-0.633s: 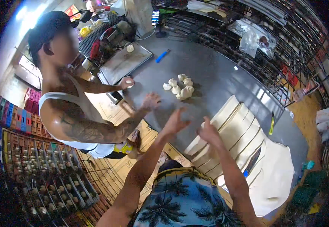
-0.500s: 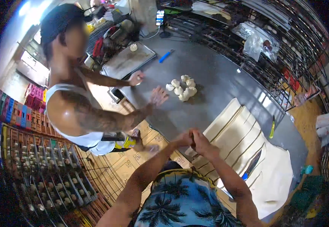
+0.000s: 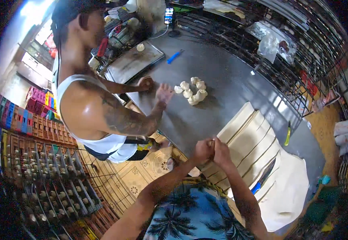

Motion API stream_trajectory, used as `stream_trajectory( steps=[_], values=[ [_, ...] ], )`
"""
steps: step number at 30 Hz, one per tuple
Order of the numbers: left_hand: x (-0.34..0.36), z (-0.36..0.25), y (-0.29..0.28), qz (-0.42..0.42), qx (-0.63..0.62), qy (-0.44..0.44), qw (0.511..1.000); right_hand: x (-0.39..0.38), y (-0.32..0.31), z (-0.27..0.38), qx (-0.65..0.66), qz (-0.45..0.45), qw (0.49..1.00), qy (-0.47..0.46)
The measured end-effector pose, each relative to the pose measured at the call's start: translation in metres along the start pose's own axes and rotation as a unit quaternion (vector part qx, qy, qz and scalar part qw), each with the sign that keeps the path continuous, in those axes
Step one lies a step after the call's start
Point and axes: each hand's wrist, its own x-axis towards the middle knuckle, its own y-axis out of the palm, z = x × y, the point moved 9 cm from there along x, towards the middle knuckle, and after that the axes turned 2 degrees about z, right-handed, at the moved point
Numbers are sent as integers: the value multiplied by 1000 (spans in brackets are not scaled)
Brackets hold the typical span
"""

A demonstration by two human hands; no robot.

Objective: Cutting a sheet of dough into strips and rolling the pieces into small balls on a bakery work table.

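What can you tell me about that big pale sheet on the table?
The pale sheet looks like smooth, soft dough, spread flat on the grey tabletop. Long, roughly parallel cuts divide its left part into strips lying side by side; the right part is broader, with an uneven, rounded edge and a small dent low down. A blue-handled knife lies along one of the cuts. The wearer's right forearm hides some of it.

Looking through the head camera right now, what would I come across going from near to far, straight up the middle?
The wearer's palm-print shirt → left hand and right hand, side by side → dough lumps → blue tool → lit phone on a stand.
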Motion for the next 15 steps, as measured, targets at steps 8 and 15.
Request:
stream_trajectory(
  steps=[8, 15],
  values=[
    [13, 12, -20, -45, 9, -49, 998, 11, 50, -24, -37, 19, 998, 36],
    [50, 79, -18, -41, -105, -13, 994, -12, 28, 57, 60, 154, 985, -52]
  ],
)
